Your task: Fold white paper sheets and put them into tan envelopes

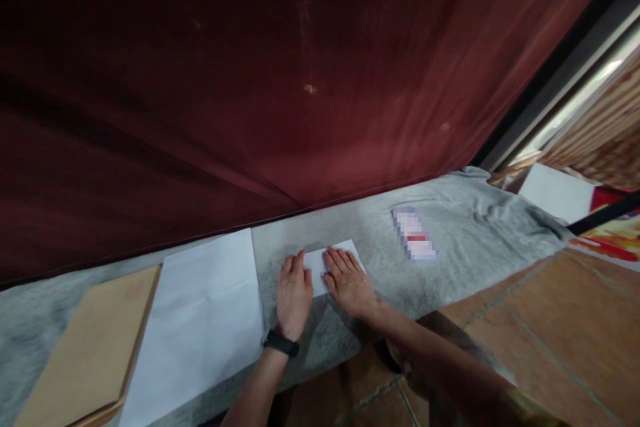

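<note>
A small white piece of paper (316,269), apparently folded, lies on the grey cloth in front of me. My right hand (349,282) rests flat on its right part, fingers stretched out. At its left edge is my left hand (294,295), with the fingers extended, the thumb apart, and a black band on the wrist. Left of it lies a large white sheet (210,310) with faint creases. Beside that sheet is a stack of brown envelopes (103,340). A pale, pixelated slip (415,235) with a red mark lies to the right.
Grey cloth (480,227) covers the long, narrow surface and wrinkles towards its right end. A dark red curtain (320,113) hangs directly behind it. At the far right are a white board-like object (557,191) and a dark bar (607,212). Tiled floor (565,320) shows below.
</note>
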Demonstrator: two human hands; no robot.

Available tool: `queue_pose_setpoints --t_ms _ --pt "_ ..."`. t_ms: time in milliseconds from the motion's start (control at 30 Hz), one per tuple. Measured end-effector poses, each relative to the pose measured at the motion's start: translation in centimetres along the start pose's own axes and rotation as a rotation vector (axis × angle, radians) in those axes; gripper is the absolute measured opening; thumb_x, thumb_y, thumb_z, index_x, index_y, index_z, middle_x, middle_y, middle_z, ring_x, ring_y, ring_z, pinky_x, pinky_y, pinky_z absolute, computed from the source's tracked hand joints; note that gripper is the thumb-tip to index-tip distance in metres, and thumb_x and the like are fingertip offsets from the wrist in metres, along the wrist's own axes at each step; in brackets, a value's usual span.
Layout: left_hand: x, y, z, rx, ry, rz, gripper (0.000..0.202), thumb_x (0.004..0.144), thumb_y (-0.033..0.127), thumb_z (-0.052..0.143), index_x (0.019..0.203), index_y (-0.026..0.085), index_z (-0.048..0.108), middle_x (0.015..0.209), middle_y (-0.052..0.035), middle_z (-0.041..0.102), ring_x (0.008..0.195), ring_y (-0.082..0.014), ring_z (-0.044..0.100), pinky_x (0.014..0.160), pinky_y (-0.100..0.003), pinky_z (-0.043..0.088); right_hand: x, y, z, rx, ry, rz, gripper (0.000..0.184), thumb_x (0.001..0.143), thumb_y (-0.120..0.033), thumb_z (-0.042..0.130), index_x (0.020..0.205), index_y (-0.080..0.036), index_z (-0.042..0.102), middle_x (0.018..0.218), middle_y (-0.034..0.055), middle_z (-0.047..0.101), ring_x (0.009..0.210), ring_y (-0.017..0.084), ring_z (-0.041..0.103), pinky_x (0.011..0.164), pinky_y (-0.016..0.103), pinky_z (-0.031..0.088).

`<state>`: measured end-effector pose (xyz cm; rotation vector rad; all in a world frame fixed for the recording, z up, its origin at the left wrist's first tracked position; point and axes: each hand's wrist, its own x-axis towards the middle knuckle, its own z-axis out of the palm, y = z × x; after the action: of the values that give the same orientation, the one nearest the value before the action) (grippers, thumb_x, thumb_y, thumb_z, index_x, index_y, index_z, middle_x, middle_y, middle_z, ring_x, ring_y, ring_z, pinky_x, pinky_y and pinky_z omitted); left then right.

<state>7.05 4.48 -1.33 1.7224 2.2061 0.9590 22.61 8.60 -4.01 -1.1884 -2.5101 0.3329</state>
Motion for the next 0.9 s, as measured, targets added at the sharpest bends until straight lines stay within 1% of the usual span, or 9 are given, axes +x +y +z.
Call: queue_pose_setpoints --t_ms 67,133,233,300,400,500,600,767,900 --pt "-1.1 0.4 1.0 0.063 0.033 0.15 0.044 0.098 0.024 0.039 0.14 0.017 0.052 0.137 -0.015 0.06 0.128 -0.0268 0.055 0.108 -0.046 0.045 -0.1 0.1 0.2 -0.063 0.01 -0.004 0.053 0.104 -0.033 0.04 0.154 -0.015 0.038 0.16 0.0112 0.036 0.148 0.026 0.032 0.123 0.046 0.022" --pt "-2.2 0.7 2.2 0.133 -0.004 0.257 0.049 0.101 0.031 0.037 0.146 0.014 0.045 0.148 -0.0147 0.052 0.14 -0.0263 0.045 0.115 -0.047 0.039 -0.3 0.2 0.5 -0.129 0.018 -0.022 0.054 0.103 -0.031 0.041 0.154 -0.016 0.037 0.161 0.0108 0.034 0.148 0.026 0.032 0.123 0.046 0.022" --pt "-3.4 0.6 3.5 0.275 -0.039 0.298 0.06 0.102 0.042 0.034 0.152 0.008 0.036 0.156 -0.0175 0.043 0.148 -0.0281 0.034 0.12 -0.05 0.031 -0.6 0.5 0.9 -0.2 0.03 -0.041 0.055 0.102 -0.029 0.043 0.155 -0.018 0.035 0.162 0.0102 0.031 0.149 0.027 0.03 0.122 0.047 0.022" --pt "-3.9 0.3 3.7 0.341 -0.051 0.3 0.065 0.102 0.046 0.032 0.153 0.006 0.033 0.157 -0.0184 0.04 0.15 -0.0281 0.03 0.121 -0.05 0.03 -0.7 0.7 1.2 -0.216 0.049 -0.035 0.055 0.103 -0.032 0.042 0.155 -0.019 0.035 0.162 0.0101 0.03 0.149 0.028 0.03 0.122 0.048 0.023" --pt "-4.3 -0.2 3.4 0.408 -0.056 0.299 0.067 0.101 0.048 0.032 0.153 0.006 0.032 0.158 -0.0181 0.038 0.151 -0.028 0.028 0.121 -0.049 0.03 -1.0 1.2 1.3 -0.217 0.094 -0.026 0.055 0.103 -0.037 0.042 0.154 -0.018 0.037 0.161 0.0111 0.032 0.148 0.028 0.032 0.121 0.048 0.023" --pt "-4.6 -0.4 2.8 0.463 -0.058 0.257 0.063 0.101 0.042 0.031 0.154 0.008 0.032 0.16 -0.0158 0.036 0.151 -0.0264 0.027 0.122 -0.048 0.028 -1.3 1.8 1.1 -0.213 0.128 0.006 0.055 0.103 -0.039 0.042 0.153 -0.017 0.04 0.16 0.0119 0.036 0.147 0.029 0.034 0.12 0.048 0.024" --pt "-4.9 -0.3 2.5 0.503 -0.093 0.201 0.06 0.101 0.035 0.029 0.154 0.008 0.032 0.161 -0.0145 0.033 0.151 -0.0254 0.027 0.123 -0.046 0.026 -1.7 2.5 0.7 -0.204 0.147 0.05 0.056 0.103 -0.042 0.042 0.152 -0.016 0.041 0.159 0.0129 0.037 0.146 0.029 0.036 0.12 0.048 0.024" --pt "-4.8 -0.2 2.2 0.514 -0.148 0.125 0.059 0.101 0.032 0.028 0.155 0.009 0.031 0.162 -0.0128 0.03 0.152 -0.0246 0.025 0.124 -0.045 0.023 -2.4 3.8 0.2 -0.181 0.139 0.089 0.057 0.103 -0.043 0.038 0.153 -0.016 0.04 0.158 0.0117 0.039 0.145 0.028 0.038 0.12 0.047 0.025" --pt "-4.7 -0.5 2.2 0.517 -0.162 0.109 0.059 0.1 0.03 0.027 0.156 0.01 0.03 0.163 -0.0118 0.03 0.151 -0.023 0.026 0.124 -0.044 0.021 -2.4 4.1 0.0 -0.17 0.111 0.076 0.059 0.103 -0.044 0.037 0.154 -0.014 0.038 0.158 0.0125 0.038 0.145 0.03 0.037 0.119 0.049 0.025"
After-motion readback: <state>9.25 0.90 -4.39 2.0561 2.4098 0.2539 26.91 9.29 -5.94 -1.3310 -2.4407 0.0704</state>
